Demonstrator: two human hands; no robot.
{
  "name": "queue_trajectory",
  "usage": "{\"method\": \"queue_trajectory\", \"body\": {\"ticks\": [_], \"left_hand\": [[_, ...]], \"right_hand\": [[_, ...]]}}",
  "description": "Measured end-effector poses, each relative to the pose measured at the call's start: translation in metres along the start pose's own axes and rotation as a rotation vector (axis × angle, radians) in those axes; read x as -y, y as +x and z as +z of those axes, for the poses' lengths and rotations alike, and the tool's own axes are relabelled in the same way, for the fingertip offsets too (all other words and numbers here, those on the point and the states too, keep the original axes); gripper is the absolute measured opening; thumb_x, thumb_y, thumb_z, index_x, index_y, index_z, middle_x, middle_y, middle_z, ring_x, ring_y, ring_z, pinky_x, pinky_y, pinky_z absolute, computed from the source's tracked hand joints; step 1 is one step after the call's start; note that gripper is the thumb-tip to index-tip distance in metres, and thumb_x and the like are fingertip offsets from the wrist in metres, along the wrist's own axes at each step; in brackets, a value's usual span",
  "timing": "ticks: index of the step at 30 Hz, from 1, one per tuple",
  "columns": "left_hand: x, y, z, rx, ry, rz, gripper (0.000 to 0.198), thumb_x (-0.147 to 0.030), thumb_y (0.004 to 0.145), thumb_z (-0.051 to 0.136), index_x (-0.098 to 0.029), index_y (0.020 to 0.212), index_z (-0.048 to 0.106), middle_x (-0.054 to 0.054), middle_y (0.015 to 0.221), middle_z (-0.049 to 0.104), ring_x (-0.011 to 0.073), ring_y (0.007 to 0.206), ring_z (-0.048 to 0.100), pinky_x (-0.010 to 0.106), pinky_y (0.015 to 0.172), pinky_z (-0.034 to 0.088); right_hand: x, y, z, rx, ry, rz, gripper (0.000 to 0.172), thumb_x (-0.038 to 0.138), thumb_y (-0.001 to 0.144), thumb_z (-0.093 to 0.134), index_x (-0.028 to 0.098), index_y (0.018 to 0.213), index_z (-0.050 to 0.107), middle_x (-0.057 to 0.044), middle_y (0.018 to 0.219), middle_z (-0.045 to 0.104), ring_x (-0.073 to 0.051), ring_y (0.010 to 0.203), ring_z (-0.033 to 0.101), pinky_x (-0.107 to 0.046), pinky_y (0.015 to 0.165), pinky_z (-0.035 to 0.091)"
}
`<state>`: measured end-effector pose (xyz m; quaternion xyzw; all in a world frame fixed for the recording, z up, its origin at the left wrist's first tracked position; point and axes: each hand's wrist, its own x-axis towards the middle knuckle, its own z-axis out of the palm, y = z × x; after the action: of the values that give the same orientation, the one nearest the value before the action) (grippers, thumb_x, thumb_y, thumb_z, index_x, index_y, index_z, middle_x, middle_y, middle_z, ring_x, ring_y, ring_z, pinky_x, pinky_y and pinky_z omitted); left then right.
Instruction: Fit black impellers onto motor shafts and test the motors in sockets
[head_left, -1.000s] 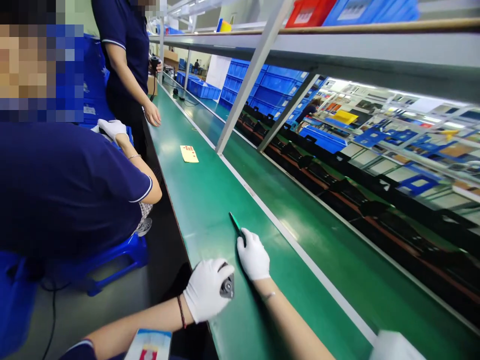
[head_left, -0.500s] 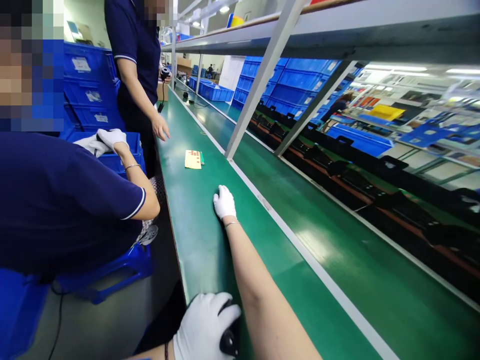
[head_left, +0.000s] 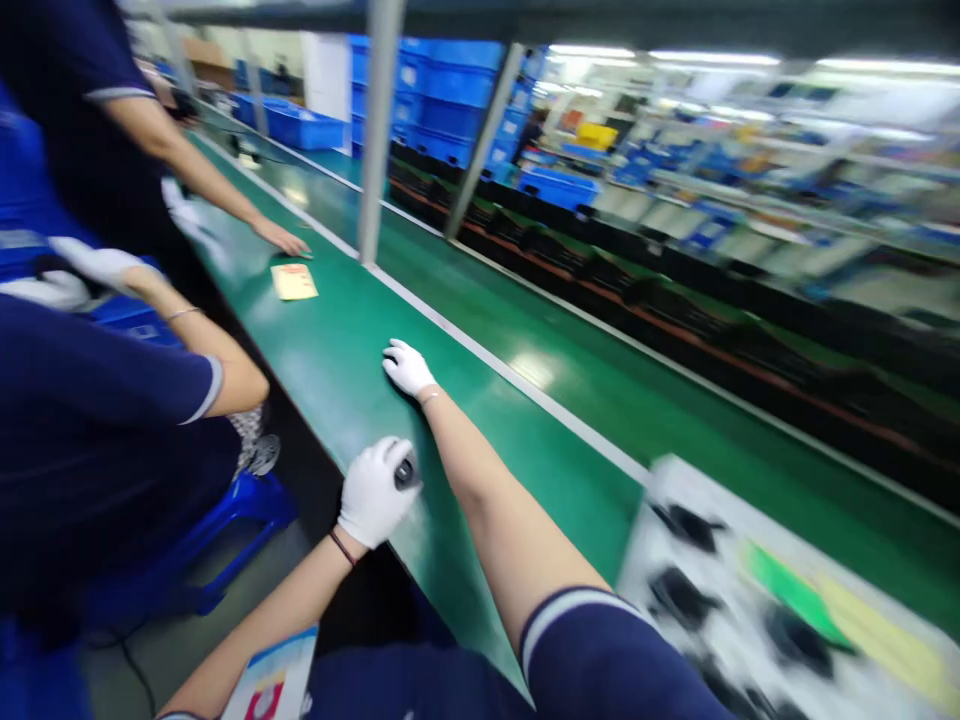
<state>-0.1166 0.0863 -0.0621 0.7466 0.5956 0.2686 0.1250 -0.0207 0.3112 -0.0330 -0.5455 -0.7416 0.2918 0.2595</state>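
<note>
Well, the left hand (head_left: 375, 492) has its fingers (head_left: 384, 462) closed around a small dark part (head_left: 406, 473) (blurred).

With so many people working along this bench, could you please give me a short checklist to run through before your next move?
1. Grip: ok. The gloved left hand is closed around a small dark round part.
2. Free hand: ok. The gloved right hand lies empty on the green bench mat.
3. Co-worker's clearance: ok. The co-worker's bare hand is on the mat, apart from your hands.
4. Yellow card: ok. The yellow card lies flat on the mat, out past your right hand.
5. Parts on the white tray: cannot tell. The white tray is too blurred to count its black parts.
</note>
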Motion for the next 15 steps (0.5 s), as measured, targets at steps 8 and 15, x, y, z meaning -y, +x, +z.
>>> {"method": "queue_trajectory", "body": {"ticks": [8, 15], "left_hand": [[0.005, 0.047, -0.017, 0.150, -0.277, 0.014, 0.064, -0.040, 0.084, 0.079, -0.021, 0.144, 0.066, 0.015, 0.131, 0.072, 0.0347, 0.122, 0.070, 0.050, 0.113, 0.055], [-0.150, 0.134, 0.021, 0.413, -0.540, 0.362, 0.067, -0.037, 0.077, 0.087, -0.015, 0.137, 0.067, 0.013, 0.141, 0.071, 0.0333, 0.136, 0.064, 0.046, 0.125, 0.046]], "right_hand": [[0.021, -0.161, -0.053, -0.452, 0.454, 0.287, 0.040, 0.030, 0.111, 0.041, 0.012, 0.134, 0.068, -0.009, 0.130, 0.077, -0.014, 0.114, 0.076, -0.027, 0.100, 0.060], [0.051, -0.375, -0.088, -0.847, 0.576, 0.236, 0.039, 0.048, 0.101, 0.060, 0.020, 0.125, 0.074, -0.012, 0.128, 0.078, -0.025, 0.118, 0.075, -0.044, 0.109, 0.060]]}}
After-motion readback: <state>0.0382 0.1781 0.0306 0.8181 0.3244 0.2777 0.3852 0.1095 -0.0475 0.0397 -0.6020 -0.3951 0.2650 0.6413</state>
